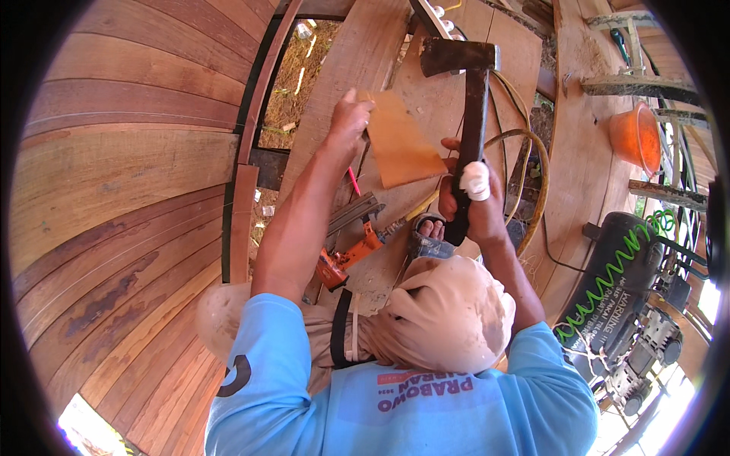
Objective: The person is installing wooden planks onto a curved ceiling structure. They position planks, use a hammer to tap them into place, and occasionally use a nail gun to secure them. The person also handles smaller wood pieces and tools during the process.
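Note:
My left hand point(350, 121) grips an orange-tan sheet point(403, 144), like paper or sandpaper, by its upper left corner. My right hand point(479, 209) is closed round the dark handle of an axe point(475, 106), which stands head-up with its dark blade pointing left. A white wrap point(474, 180) covers one finger of that hand. The sheet's lower right corner is close to my right fingers; I cannot tell if they touch it. Below the sheet lie an orange nail gun point(337, 262) and a pink stick point(354, 181).
Plywood boards point(327, 91) bear cables and a yellow hose point(536, 152), with a gap over ground at upper left. A plank wall or slope point(122, 190) fills the left. An orange bucket point(631, 137) and black air compressor point(608, 281) are at right. My foot point(432, 228) is below the axe.

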